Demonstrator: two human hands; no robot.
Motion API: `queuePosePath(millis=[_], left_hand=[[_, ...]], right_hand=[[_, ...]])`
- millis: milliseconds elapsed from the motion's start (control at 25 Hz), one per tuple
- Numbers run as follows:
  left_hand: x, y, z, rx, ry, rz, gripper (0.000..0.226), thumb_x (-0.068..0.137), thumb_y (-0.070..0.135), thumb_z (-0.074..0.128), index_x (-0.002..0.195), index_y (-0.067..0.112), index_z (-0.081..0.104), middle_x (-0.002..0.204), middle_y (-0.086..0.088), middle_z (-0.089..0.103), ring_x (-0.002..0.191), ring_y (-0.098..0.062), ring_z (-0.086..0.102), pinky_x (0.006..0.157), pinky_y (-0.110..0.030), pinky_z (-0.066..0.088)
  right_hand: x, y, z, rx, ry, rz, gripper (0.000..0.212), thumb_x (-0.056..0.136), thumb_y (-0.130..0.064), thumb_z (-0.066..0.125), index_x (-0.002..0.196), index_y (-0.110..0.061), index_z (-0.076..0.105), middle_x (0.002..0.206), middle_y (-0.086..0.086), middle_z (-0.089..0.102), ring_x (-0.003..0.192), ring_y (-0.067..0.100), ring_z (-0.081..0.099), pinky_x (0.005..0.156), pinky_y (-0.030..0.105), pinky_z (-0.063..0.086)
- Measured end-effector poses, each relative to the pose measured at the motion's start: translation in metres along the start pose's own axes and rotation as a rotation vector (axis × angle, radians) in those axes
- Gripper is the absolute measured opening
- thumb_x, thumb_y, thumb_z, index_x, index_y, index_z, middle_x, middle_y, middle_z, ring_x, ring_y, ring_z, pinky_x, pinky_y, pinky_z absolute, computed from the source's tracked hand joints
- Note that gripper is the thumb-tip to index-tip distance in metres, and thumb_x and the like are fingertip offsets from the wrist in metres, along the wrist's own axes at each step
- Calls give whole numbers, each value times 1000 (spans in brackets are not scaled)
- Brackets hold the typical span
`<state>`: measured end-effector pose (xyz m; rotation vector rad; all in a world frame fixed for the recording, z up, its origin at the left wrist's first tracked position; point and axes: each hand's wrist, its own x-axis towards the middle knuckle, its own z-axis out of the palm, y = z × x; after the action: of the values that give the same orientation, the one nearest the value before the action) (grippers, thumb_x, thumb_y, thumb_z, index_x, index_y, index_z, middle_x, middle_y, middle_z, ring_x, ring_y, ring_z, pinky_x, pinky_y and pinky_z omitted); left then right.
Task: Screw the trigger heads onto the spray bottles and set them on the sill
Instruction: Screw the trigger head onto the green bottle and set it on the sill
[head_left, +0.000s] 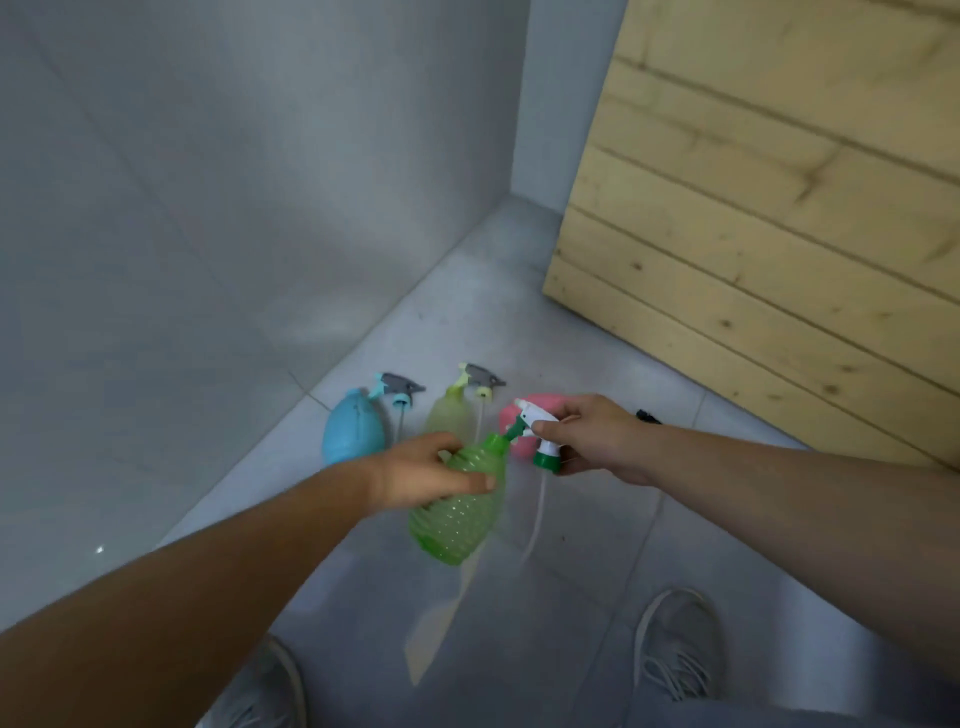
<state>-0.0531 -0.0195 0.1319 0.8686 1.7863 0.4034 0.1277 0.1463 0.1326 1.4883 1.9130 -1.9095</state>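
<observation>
My left hand (421, 475) grips a green dimpled spray bottle (460, 512), held above the tiled floor with its neck pointing up and right. My right hand (597, 439) holds a white and green trigger head (537, 434) beside that neck; its long dip tube (537, 512) hangs free outside the bottle. On the floor behind lie a blue bottle (353, 434) with a grey and blue trigger head (400, 389) next to it, a pale yellow-green bottle (449, 413) with a grey and yellow trigger head (480, 379), and a pink bottle (522, 441), partly hidden by my right hand.
A grey wall (208, 208) runs along the left. A wooden plank panel (779, 208) stands at the right. A small black object (647, 415) lies on the floor behind my right wrist. My two grey shoes (678, 644) show at the bottom.
</observation>
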Motion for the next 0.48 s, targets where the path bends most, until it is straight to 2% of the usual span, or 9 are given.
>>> queuePosePath(millis=[40,80,160,200,280,360,480], left_hand=[[-14,13,-11,13,32,31,67,72,65,78,126,36,52,106,12,63,87,2,63,67,-8,48],[-30,28,-24,25,75,72,70,71,64,79,128,31,55,112,6,65,92,-2,65,72,-11,50],[-59,52,-45,-5,149,155,70,70,58,83,126,22,61,121,-8,70,104,-22,71,90,-33,58],[-76,65,-55,-35,184,210,62,71,53,85,121,23,63,118,-10,72,104,-28,72,93,-41,59],[-107,81,-71,-150,221,309,48,72,45,86,112,27,67,113,-11,74,101,-31,74,85,-40,63],[-135,90,-80,-268,204,394,46,69,43,88,110,30,70,114,-9,75,101,-30,75,76,-34,62],[-162,96,-84,-328,220,477,50,61,44,89,107,35,72,115,-9,75,101,-23,76,78,-29,60]], right_hand=[[-14,-21,-4,-11,22,-57,14,86,-20,71,91,-8,65,94,18,71,76,25,68,74,44,60],[-31,-45,-9,-19,41,-119,13,86,-19,71,90,-8,65,97,21,72,78,27,68,75,45,59],[-62,-86,-17,19,62,-229,11,88,-18,69,89,-8,64,98,22,74,79,28,69,72,41,60],[-80,-107,-22,40,81,-299,11,88,-17,68,91,-8,64,98,22,74,80,28,69,73,41,60],[-113,-137,-29,70,132,-430,12,89,-16,67,94,-5,65,97,20,75,81,27,70,72,40,61],[-143,-159,-37,76,175,-555,15,90,-16,66,96,-3,65,91,16,77,79,24,71,67,37,62],[-179,-183,-45,138,231,-702,12,91,-16,64,99,-7,65,88,10,79,80,22,75,70,37,63]])
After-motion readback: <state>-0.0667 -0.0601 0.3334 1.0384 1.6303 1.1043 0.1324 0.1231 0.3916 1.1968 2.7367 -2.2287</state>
